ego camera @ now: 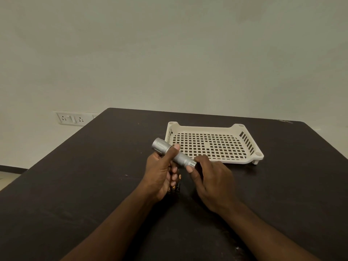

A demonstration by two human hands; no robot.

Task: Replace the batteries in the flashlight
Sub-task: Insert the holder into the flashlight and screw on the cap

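Observation:
A silver metal flashlight [170, 151] is held above the dark table, its wide head up and to the left, its tail down and to the right. My left hand [160, 174] is wrapped around the middle of the barrel, thumb on top. My right hand [209, 178] pinches the tail cap [193, 163] between thumb and fingers. Under my left hand, small batteries [175, 188] with gold-coloured ends lie on the table, mostly hidden by the fingers.
A cream perforated plastic tray [214, 127] sits on the dark table [75, 185] just beyond the hands, with nothing in it. The wall behind carries a socket panel [72, 118] at the left. The table's far edge runs close to the wall.

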